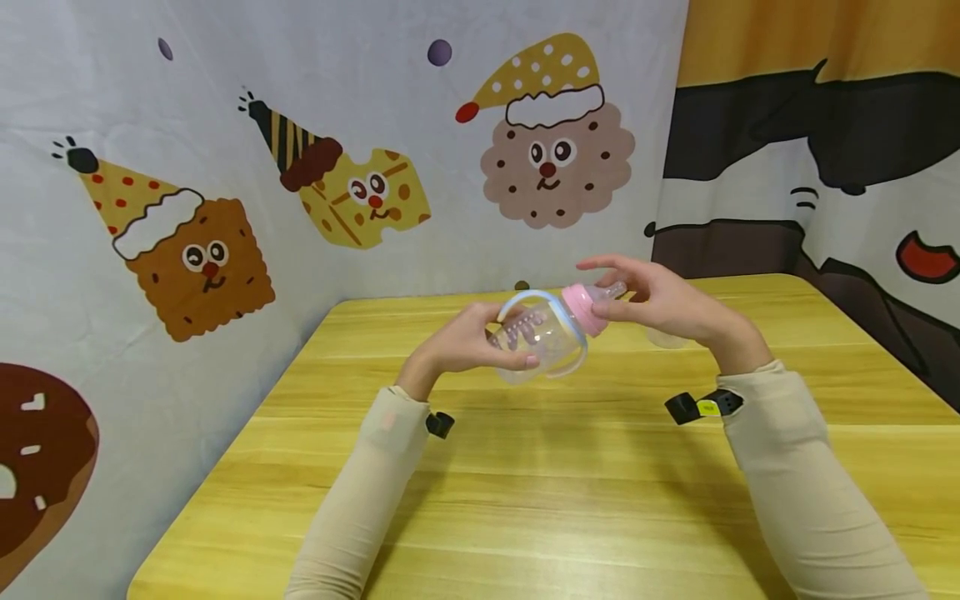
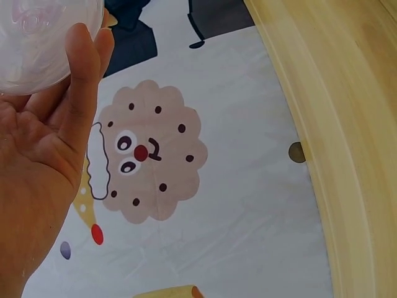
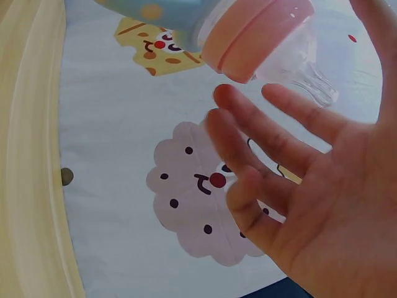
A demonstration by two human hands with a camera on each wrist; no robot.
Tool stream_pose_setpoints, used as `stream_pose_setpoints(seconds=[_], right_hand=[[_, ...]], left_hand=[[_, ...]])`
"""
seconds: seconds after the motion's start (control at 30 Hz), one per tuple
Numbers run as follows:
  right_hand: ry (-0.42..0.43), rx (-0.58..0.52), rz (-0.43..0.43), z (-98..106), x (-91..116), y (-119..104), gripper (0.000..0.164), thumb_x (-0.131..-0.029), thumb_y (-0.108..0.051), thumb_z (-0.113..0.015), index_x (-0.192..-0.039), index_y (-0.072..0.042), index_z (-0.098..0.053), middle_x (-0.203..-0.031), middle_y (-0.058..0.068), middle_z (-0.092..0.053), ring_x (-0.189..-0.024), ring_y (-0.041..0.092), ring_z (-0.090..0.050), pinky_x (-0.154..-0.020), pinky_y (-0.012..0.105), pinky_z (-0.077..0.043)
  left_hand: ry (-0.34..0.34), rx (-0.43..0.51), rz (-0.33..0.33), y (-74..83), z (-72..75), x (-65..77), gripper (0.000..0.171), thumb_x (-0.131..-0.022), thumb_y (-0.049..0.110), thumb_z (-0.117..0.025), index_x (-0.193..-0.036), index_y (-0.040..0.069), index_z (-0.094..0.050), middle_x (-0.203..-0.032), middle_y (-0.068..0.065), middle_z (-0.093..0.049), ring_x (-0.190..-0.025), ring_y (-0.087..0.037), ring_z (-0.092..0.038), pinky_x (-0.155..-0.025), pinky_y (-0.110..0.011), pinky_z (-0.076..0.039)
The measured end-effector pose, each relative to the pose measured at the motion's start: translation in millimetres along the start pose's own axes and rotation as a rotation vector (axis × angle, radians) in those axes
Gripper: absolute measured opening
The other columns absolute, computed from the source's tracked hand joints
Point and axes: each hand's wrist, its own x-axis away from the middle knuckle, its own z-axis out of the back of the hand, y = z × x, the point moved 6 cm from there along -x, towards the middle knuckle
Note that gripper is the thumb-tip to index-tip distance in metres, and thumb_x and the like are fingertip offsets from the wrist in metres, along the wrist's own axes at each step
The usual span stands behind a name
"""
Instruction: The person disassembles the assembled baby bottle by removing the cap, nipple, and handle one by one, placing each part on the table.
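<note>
A clear baby bottle is held tilted above the table, its nipple pointing up and to the right. It has a pink collar and a pale blue ring with two curved handles. My left hand grips the lower body, thumb in front; the left wrist view shows the round base against its fingers. Around the collar and nipple my right hand is spread. In the right wrist view its fingers are loosely bent, with a gap between them and the pink collar.
A clear rounded object lies on the wooden table behind the right wrist, partly hidden. Cloth hangings with cartoon figures stand along the table's left and far sides.
</note>
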Motion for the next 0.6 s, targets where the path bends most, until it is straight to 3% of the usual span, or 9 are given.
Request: stream_pose_setpoints(seconds=[0.2, 0.6], right_hand=[[0.013, 0.014, -0.081, -0.3, -1.2, 5.1, 0.042, -0.105, -0.033, -0.065, -0.142, -0.012, -0.061, -0.083, 0.006, -0.068, -0.073, 0.022, -0.062, -0.068, 0.032, -0.05], [0.007, 0.008, -0.097, -3.8, -2.1, 6.9, 0.036, -0.105, -0.037, -0.066, -0.13, -0.012, -0.065, -0.075, 0.005, -0.067, -0.066, 0.022, -0.06, -0.061, 0.033, -0.046]], left_hand=[[-0.011, 0.015, -0.004, 0.4, -2.2, -0.5, 0.047, -0.087, 0.033, -0.086, -0.123, 0.007, -0.071, -0.103, -0.004, -0.075, -0.084, -0.029, -0.072, -0.072, -0.04, -0.063], [-0.008, -0.014, 0.008, -1.5, -1.4, -1.1, 0.056, -0.086, 0.043, -0.086, -0.123, 0.004, -0.071, -0.102, -0.002, -0.076, -0.083, -0.022, -0.073, -0.072, -0.039, -0.064]])
